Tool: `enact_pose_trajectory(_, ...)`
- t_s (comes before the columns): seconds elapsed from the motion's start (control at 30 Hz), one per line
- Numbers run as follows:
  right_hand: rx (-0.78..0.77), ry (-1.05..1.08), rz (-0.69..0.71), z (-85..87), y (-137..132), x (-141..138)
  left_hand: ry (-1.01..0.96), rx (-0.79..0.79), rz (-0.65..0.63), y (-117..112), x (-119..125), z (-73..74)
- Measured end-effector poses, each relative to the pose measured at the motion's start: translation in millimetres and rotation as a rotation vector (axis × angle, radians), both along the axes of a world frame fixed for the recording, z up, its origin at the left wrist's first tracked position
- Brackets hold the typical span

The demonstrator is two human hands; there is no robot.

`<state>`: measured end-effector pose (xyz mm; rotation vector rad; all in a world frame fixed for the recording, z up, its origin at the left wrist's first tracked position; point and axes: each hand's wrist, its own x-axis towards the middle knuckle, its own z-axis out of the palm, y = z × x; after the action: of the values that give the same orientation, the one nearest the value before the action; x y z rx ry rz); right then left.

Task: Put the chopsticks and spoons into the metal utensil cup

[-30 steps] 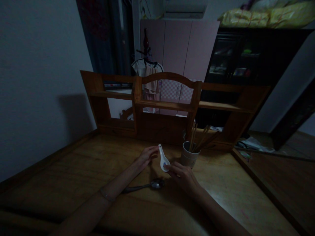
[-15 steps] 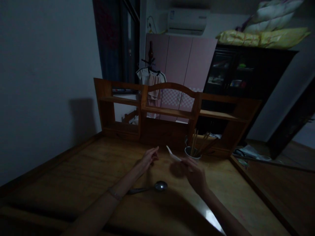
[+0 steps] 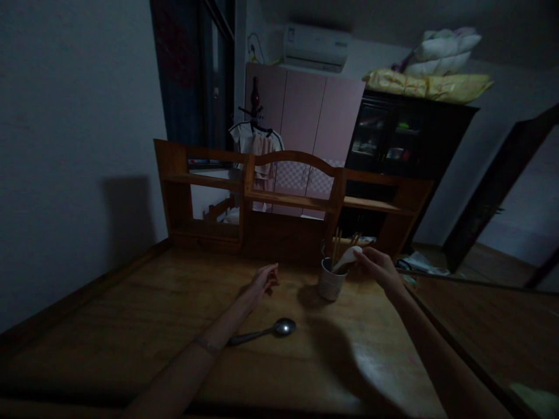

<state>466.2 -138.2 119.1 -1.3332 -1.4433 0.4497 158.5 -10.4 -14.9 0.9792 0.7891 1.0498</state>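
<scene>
My right hand pinches the bowl end of a white ceramic spoon, whose handle dips into a pale cup holding several chopsticks. My left hand hovers over the wooden table left of the cup, fingers loosely curled and holding nothing. A metal spoon lies on the table just in front of my left hand.
A wooden shelf unit stands along the back of the table. A grey wall runs on the left. Behind are a pink wardrobe, a dark cabinet topped with bedding, and an air conditioner. The table's right edge lies near the cup.
My right hand has carried the white spoon rightward from the table's middle and turned it so the handle goes into the cup. My left hand let go of it and stayed put.
</scene>
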Motion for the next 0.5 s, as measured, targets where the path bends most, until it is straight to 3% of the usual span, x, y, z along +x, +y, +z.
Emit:
enact_pose_trajectory(0.2,-0.075,-0.270,-0.015,-13.6,17,-9,0.004,0.030,-0.013,2,-2,-4.8)
enact_pose_trajectory(0.5,-0.126,-0.507,0.003,-16.6,33,-24,0.016,0.018,-0.004,13,3,-14.5)
